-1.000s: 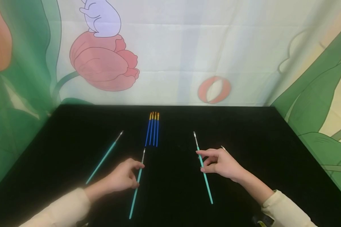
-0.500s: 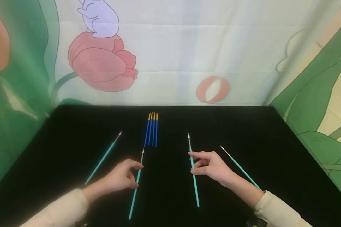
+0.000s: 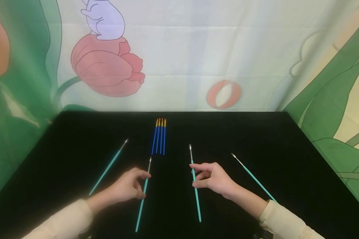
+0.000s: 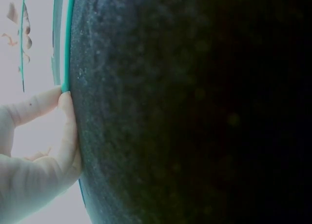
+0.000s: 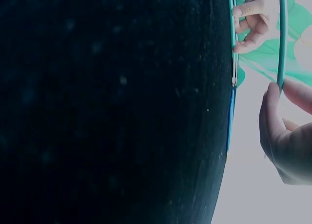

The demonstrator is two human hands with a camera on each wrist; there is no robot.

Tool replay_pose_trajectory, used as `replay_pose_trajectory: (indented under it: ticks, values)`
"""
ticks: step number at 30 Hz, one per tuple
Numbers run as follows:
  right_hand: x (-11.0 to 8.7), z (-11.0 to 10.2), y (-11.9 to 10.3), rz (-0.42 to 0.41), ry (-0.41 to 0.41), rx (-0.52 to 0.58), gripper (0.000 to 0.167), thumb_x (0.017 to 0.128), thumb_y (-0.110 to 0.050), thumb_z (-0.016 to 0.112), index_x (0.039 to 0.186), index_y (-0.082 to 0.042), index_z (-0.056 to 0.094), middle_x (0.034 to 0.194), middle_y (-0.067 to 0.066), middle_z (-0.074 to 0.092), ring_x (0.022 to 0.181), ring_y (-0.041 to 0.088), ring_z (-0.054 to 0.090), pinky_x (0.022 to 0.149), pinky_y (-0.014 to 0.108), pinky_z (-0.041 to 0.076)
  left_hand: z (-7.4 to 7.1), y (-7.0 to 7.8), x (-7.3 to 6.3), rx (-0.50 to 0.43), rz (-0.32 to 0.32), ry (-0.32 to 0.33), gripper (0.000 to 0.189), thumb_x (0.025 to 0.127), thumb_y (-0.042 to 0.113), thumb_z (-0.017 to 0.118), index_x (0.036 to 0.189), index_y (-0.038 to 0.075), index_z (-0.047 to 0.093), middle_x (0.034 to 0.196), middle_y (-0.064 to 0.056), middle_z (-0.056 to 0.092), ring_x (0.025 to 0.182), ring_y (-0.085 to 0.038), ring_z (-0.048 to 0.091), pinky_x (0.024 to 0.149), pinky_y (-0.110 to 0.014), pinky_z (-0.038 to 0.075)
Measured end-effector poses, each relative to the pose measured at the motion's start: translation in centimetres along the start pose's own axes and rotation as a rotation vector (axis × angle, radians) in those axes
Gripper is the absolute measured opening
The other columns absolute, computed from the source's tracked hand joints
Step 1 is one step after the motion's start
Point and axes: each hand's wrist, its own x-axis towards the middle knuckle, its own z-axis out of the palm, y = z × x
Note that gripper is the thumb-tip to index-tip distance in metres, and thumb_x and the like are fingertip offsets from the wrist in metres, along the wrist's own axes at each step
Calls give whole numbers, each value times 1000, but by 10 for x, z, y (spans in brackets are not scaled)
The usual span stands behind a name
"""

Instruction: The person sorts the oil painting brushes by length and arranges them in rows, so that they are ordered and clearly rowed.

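Note:
Between thumb and fingertips, my left hand (image 3: pixel 130 186) grips a teal-handled paintbrush (image 3: pixel 141 210) near the middle of the black table, its pale tip pointing away from me. My right hand (image 3: pixel 215 179) pinches a second teal paintbrush (image 3: pixel 197 204), also tip forward. In the right wrist view that brush's teal handle (image 5: pixel 282 38) stands apart from the table, above its surface. The left wrist view shows my left fingers (image 4: pixel 67 112) at the teal handle (image 4: pixel 68 43). Several blue paintbrushes (image 3: pixel 160 139) with yellow ferrules lie side by side beyond my left hand.
Another teal paintbrush (image 3: pixel 107 167) lies slanted left of my left forearm. One more teal paintbrush (image 3: pixel 257 181) lies to the right of my right hand, its lower end by the sleeve. A printed curtain (image 3: pixel 173 59) hangs behind the black table (image 3: pixel 242 132).
My right hand has moved left and slightly nearer to me with its paintbrush, uncovering the teal brush at the right. The left hand and its brush have stayed in place.

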Motion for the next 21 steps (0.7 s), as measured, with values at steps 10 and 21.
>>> replay_pose_trajectory:
  ticks: [10, 21]
  values:
    - [8, 13, -2, 2, -25, -16, 53, 77, 1, 68, 126, 7, 48, 96, 22, 62, 79, 21, 63, 73, 26, 50, 1, 3, 2, 20, -16, 10, 56, 66, -4, 70, 119, 1, 53, 112, -18, 47, 63, -17, 57, 54, -31, 51]
    - [19, 26, -6, 7, -40, -34, 53, 76, 1, 68, 126, 5, 50, 80, 13, 66, 75, 18, 63, 75, 28, 50, 1, 4, -1, 17, -26, 11, 56, 66, -4, 70, 120, 1, 52, 112, -18, 47, 64, -17, 57, 55, -31, 51]
